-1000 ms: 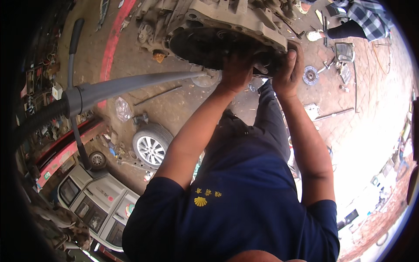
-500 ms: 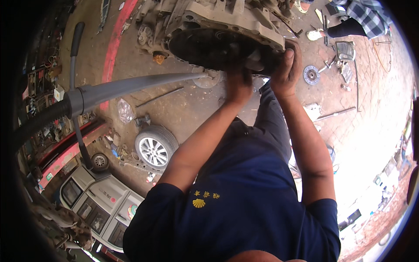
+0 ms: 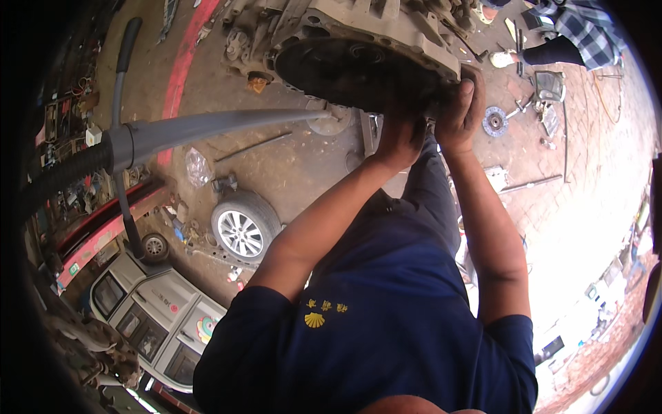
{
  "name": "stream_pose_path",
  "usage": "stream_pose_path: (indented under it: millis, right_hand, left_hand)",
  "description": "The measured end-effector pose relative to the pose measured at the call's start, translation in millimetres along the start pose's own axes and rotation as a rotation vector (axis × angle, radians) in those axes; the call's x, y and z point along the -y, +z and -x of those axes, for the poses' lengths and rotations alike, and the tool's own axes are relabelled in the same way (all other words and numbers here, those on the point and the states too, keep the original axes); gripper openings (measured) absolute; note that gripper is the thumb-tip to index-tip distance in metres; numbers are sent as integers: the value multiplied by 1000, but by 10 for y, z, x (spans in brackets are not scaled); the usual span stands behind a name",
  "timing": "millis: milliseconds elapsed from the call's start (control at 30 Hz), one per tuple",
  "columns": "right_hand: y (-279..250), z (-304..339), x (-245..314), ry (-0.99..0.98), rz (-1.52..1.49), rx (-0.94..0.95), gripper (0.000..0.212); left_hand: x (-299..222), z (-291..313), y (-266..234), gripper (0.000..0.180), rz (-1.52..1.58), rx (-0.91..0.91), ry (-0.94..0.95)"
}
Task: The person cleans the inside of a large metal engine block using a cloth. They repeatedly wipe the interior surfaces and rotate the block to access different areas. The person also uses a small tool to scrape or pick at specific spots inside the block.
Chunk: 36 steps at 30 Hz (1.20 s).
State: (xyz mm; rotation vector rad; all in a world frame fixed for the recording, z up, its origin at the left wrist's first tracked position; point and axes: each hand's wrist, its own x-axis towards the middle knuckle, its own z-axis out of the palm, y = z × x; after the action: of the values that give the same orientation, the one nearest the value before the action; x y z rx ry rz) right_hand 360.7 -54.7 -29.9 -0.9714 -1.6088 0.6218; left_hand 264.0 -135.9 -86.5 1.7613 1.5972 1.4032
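A big metal case (image 3: 376,29) is sitting before the person, its hollow (image 3: 331,69) showing faint curved shapes inside. The right hand (image 3: 455,125) is clasping its right edge; the left hand (image 3: 400,141) is meeting the lower rim, fingers hidden, grip impossible to tell.

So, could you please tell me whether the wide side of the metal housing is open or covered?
Open: no cover lies across that side of the metal housing, and its dark, hollow inside shows.
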Motion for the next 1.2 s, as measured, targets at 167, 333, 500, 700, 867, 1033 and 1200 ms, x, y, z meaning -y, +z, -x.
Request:
stream_pose_path:
  millis: [167, 333, 500, 700, 867, 1033, 1200]
  right_hand:
    - [2, 28, -8, 20, -31, 0, 39]
    - [-6, 13, -10, -4, 23, -1, 38]
    - [3, 5, 70, 9, 49, -4, 38]
    - [5, 14, 24, -9, 35, -7, 37]
    - [2, 20, -2, 5, 9, -4, 38]
    - [-2, 14, -15, -2, 3, 2, 39]
    - [11, 1, 44, 0, 25, -11, 40]
  left_hand:
    - [257, 1, -56, 56, -287, 94, 117]
    - [425, 155, -265, 52, -323, 84, -98]
    - [609, 525, -495, 43, -83, -129, -312]
    - [675, 457, -847, 28, 485, -387, -663]
    - [455, -1, -966, 29, 429, -382, -542]
    - [240, -299, -882, 26, 158, -277, -312]
    - [285, -386, -869, 34, -425, -148, 21]
